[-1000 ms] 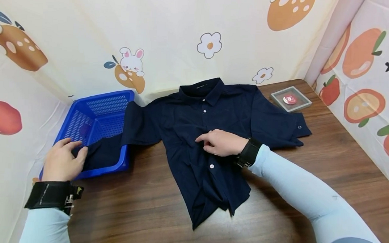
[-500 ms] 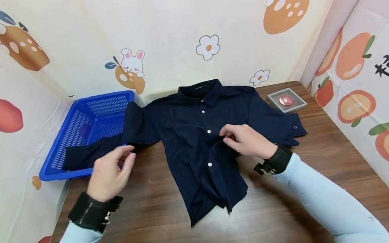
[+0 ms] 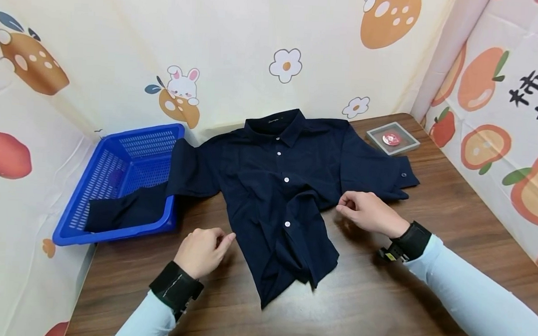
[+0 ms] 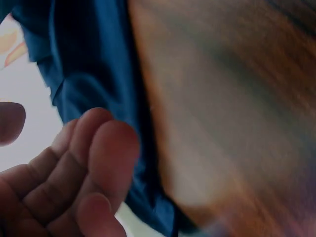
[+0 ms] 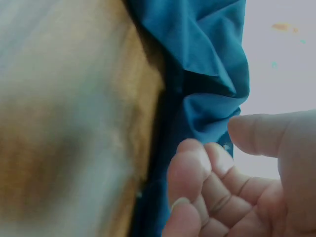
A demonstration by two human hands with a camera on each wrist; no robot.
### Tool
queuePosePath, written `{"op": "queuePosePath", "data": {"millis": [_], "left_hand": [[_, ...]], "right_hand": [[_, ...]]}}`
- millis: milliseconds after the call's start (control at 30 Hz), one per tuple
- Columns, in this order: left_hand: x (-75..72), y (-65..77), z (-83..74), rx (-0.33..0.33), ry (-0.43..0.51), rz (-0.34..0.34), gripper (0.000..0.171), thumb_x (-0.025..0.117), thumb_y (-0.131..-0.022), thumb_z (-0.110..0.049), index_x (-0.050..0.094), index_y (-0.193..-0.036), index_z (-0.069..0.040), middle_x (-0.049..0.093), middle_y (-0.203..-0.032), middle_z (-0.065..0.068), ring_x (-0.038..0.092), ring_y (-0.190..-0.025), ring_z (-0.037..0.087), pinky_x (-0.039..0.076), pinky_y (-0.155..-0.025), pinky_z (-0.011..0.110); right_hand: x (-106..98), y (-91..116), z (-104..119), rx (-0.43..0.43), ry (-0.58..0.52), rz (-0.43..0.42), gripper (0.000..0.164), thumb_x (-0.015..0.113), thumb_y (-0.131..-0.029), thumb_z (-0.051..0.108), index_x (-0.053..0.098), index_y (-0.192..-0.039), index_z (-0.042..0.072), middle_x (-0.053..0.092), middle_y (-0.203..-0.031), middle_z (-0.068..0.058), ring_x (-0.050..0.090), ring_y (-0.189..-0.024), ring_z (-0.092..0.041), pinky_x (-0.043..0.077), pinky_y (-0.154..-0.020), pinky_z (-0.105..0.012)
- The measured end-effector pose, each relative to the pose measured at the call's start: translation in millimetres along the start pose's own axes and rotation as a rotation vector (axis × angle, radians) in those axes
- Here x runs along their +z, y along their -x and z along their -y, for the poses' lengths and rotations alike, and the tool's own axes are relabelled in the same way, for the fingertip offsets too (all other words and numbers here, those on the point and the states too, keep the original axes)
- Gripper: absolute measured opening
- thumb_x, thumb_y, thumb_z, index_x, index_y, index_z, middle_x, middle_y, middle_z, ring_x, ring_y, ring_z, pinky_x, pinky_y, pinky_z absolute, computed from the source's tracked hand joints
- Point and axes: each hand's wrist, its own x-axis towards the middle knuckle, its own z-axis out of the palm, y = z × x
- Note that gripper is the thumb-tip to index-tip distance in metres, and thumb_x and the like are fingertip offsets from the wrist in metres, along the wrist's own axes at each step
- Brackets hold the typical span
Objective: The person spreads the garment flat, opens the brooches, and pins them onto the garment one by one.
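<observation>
The shirt (image 3: 260, 172) is navy, spread front up in the middle of the table (image 3: 154, 308), its collar (image 3: 290, 135) at the far end by the wall cloth (image 3: 238, 46); pale buttons (image 3: 286, 180) run down the front, the upper part lies fairly smooth, and the lower part is rumpled, with a raised fold on the right and an uneven near hem; the left sleeve (image 3: 192, 172) drapes over the right rim of the blue basket (image 3: 113, 234), dark cloth running on inside it; the right sleeve (image 3: 368, 165) lies out to the right, its buttoned cuff just beside a small grey case (image 3: 404, 149). The left hand (image 3: 200, 251) is at the shirt's left edge, fingers loosely bent, gripping nothing; whether the fingertips touch the cloth I cannot tell; the right hand (image 3: 371, 212) hangs just beside the right edge, near the right sleeve, its fingers relaxed, likewise holding nothing.
</observation>
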Motion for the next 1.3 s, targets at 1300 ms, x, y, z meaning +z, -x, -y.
{"op": "queuePosePath", "data": {"millis": [1300], "left_hand": [[39.6,-26.3,-4.0,0.036,-0.07,0.062,0.037,0.074,-0.083,-0.028,0.053,-0.054,-0.02,0.046,-0.052,-0.009,0.044,-0.048,0.008,0.038,-0.048,0.026]], "right_hand": [[43,-15,11,0.207,-0.563,0.253,0.033,0.065,-0.092,0.03,0.06,-0.075,0.002,0.048,-0.055,0.0,0.05,-0.049,-0.017,0.036,-0.046,-0.025]]}}
